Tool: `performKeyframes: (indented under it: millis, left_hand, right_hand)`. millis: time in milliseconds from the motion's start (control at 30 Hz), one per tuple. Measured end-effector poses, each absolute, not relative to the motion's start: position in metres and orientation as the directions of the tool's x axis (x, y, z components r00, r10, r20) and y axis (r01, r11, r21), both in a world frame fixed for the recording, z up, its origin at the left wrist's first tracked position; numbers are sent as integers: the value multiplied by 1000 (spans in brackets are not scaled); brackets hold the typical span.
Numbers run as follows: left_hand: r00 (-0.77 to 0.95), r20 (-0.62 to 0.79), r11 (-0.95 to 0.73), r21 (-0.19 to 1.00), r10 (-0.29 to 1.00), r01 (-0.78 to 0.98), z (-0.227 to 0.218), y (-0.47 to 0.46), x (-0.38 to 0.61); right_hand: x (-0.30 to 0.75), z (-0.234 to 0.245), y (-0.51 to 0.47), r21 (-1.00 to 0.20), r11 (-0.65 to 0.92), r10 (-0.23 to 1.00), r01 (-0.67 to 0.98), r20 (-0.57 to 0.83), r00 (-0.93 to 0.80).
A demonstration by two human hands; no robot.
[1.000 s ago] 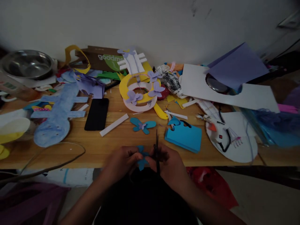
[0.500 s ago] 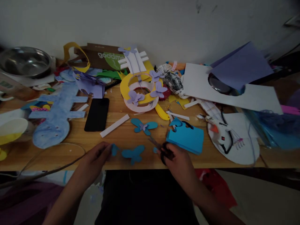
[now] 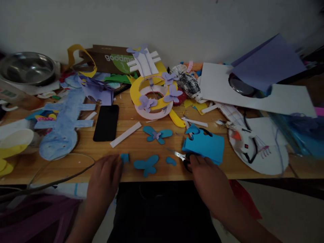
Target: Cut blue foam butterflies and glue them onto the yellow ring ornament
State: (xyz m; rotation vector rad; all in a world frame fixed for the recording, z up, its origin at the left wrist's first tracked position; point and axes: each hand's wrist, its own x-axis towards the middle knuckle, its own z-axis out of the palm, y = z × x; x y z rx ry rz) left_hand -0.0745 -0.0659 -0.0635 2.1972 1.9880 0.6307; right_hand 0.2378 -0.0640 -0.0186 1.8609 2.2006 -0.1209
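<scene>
At the table's front edge, my left hand [image 3: 107, 168] has its fingers closed at the edge of a small blue paper scrap [image 3: 125, 157]. My right hand [image 3: 209, 173] covers part of the black handles of the scissors [image 3: 182, 157], whose blades point left, low over the wood. Between the hands lie a blue paper butterfly shape [image 3: 146, 164] and a small rounded blue piece [image 3: 171, 161]. Just behind them rests a blue butterfly [image 3: 158, 134] with a small purple one on its middle. A folded blue paper [image 3: 206, 145] with cut-outs sits beside my right hand.
A black phone [image 3: 106, 123] and a white strip [image 3: 126, 134] lie left of centre. Behind stands a yellow paper ring [image 3: 135, 96] with purple butterflies. A glue gun [image 3: 240, 140] rests on white card at right. A cable [image 3: 76, 175] crosses the left front edge.
My right hand has moved right and lowered the scissors towards the table. My left hand has turned palm-down, bringing the scrap down. The small rounded piece now shows fully.
</scene>
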Motion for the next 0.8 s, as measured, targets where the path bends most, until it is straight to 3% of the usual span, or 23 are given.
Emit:
performKeyframes:
  millis: [67,233,433,500,600,667,733,800]
  left_hand:
    - [179,329,-278,284,927,918,-74,-80,-73]
    - [373,294,-425,135,880,895,-94,-93,-68]
    - [443,293,-466,6,847,885,-102,-100,-93]
    - [456,288,-479,8,842,878,-105,-105,-105]
    - [450,351,-489,24,821,872,-111,-107,-111]
    - [428,384,-485,62,818,872,-115,-106,-102]
    - [355,423,-443,127,833,888,-115,-105,-87]
    - [257,491,-382,173,832,908,-114,-105,-71]
  right_hand:
    - [238,-9,-56,92,143,940,985,-324,-106]
    - [226,6,-41,179,96,899,979,-438,-8]
    - [216,0,-44,188,118,922,975,-386,-37]
    - [228,1,-45,75,105,933,992,-352,-72]
    - [271,-1,-48,-303,-7,979,953,-195,-55]
    - [313,-9,-54,-461,-177,979,870,12,206]
    - [355,-25,-60,-419,-350,850,837,234,473]
    - [391,-45,-61,-374,-441,768,816,312,558]
